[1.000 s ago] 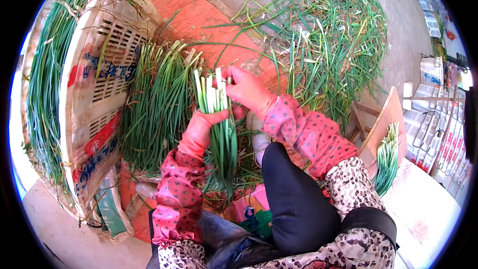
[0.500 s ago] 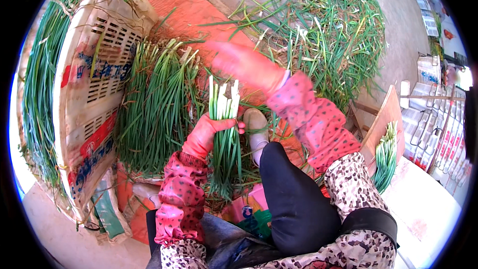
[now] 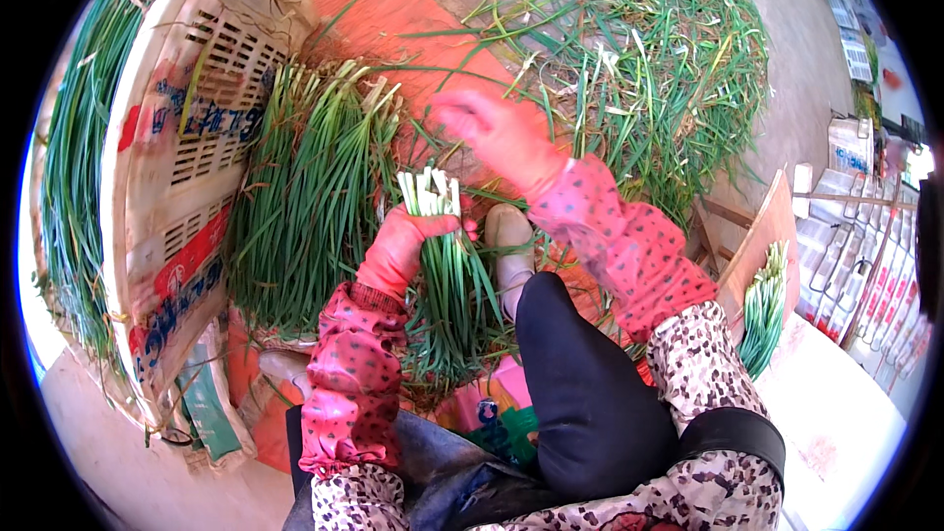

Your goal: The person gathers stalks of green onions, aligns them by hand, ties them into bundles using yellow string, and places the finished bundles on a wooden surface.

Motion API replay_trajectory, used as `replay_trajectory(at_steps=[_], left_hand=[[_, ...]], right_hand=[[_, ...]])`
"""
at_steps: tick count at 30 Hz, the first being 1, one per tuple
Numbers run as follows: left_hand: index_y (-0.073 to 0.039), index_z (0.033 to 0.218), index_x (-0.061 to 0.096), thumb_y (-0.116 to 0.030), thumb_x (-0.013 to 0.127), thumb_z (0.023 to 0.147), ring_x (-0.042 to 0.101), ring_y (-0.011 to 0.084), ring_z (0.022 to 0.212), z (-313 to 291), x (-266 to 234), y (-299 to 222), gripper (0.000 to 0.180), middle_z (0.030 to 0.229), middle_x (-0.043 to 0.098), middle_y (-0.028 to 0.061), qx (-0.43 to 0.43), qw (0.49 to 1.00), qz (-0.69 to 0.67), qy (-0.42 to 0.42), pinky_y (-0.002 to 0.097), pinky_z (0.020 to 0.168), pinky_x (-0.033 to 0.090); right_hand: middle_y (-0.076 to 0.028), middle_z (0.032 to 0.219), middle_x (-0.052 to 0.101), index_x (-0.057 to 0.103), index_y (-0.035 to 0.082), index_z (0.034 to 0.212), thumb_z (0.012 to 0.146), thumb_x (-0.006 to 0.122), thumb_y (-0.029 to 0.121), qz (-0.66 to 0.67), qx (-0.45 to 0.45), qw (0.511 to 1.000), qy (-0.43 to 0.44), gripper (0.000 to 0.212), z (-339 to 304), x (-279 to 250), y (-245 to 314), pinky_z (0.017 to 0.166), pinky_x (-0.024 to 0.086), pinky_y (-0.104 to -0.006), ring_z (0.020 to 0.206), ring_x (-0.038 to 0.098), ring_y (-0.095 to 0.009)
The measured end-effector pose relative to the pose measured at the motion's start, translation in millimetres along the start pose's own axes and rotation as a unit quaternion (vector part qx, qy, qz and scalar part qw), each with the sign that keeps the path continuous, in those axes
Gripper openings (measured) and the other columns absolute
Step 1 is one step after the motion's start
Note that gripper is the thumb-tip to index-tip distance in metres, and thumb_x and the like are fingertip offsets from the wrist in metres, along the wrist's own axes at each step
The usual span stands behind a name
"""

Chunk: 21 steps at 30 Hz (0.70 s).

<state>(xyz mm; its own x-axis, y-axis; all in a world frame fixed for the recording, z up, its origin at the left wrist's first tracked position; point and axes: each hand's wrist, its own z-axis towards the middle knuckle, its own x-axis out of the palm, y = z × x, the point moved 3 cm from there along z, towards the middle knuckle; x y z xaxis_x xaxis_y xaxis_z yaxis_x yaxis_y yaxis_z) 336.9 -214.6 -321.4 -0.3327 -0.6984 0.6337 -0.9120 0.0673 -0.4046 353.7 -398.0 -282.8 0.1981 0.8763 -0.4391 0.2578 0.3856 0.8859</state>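
My left hand (image 3: 395, 244), in an orange-pink glove, is wrapped round a bunch of green chives (image 3: 454, 285). Their white cut-looking stalk ends stick up above the thumb, and the green leaves hang down below the fist. Up and to the right, my right hand (image 3: 501, 138) is raised over the orange sheet (image 3: 369, 5), apart from the bunch. Its fingers are smeared by motion, so their grip is unclear. A large pile of chives (image 3: 310, 206) lies to the left of my left hand, stalk ends pointing away from me.
A dirty white plastic crate (image 3: 147, 197) stands on its side at the left, with more chives (image 3: 84, 167) beyond it. Loose leaves (image 3: 669, 69) are heaped on the floor at far right. Right of my knee, another chive bunch (image 3: 763, 310) leans by a wooden board (image 3: 752, 236).
My left hand and the bunch have shifted slightly left, and the stalk ends sit lower and shorter above the fist. My right hand has moved slightly right and is less blurred.
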Motion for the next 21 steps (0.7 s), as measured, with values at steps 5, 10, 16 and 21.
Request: replay_trajectory(at_steps=[5,10,16,21], left_hand=[[0.003,0.106,0.062,-0.004,0.064,0.079,0.066,0.0216,0.081,2.9,-20.2,-14.5,0.028,0.092,0.068,0.0109,0.021,0.995,0.075,-0.062,0.0338,0.075,0.053],[0.000,0.109,0.062,-0.009,0.064,0.081,0.065,0.0191,0.083,11.7,-34.1,-14.5,0.029,0.095,0.068,0.0063,0.026,0.991,0.043,-0.123,0.0310,0.077,0.051],[0.001,0.116,0.059,-0.008,0.066,0.079,0.065,0.0199,0.084,1.9,-18.0,-12.0,0.038,0.097,0.067,0.0082,0.102,0.993,0.053,-0.034,0.0297,0.078,0.051],[0.004,0.120,0.054,0.001,0.062,0.079,0.067,0.0262,0.085,-5.6,-16.7,-8.1,0.042,0.098,0.067,0.0150,0.015,0.999,0.039,0.012,0.0345,0.079,0.053]], right_hand=[[-0.007,0.074,0.065,0.063,0.007,0.090,0.069,0.076,0.045,-0.112,0.135,0.973,0.149,0.045,-44.5,13.6,5.7,0.062,0.050,-0.0331,0.068,0.064,-0.021],[-0.012,0.071,0.064,0.061,0.007,0.081,0.075,0.068,0.042,-0.210,0.038,0.963,0.166,0.037,-67.6,43.4,-10.1,0.062,0.050,-0.0430,0.070,0.064,-0.033],[-0.006,0.064,0.064,0.061,0.005,0.083,0.087,0.054,0.024,0.138,0.307,0.912,0.235,0.021,-59.6,43.8,-21.8,0.052,0.050,-0.0298,0.053,0.061,-0.014],[-0.004,0.072,0.064,0.060,0.003,0.087,0.089,0.057,0.022,0.098,0.135,0.975,0.147,0.019,-30.9,6.6,-11.3,0.050,0.047,-0.0254,0.057,0.059,-0.011]])
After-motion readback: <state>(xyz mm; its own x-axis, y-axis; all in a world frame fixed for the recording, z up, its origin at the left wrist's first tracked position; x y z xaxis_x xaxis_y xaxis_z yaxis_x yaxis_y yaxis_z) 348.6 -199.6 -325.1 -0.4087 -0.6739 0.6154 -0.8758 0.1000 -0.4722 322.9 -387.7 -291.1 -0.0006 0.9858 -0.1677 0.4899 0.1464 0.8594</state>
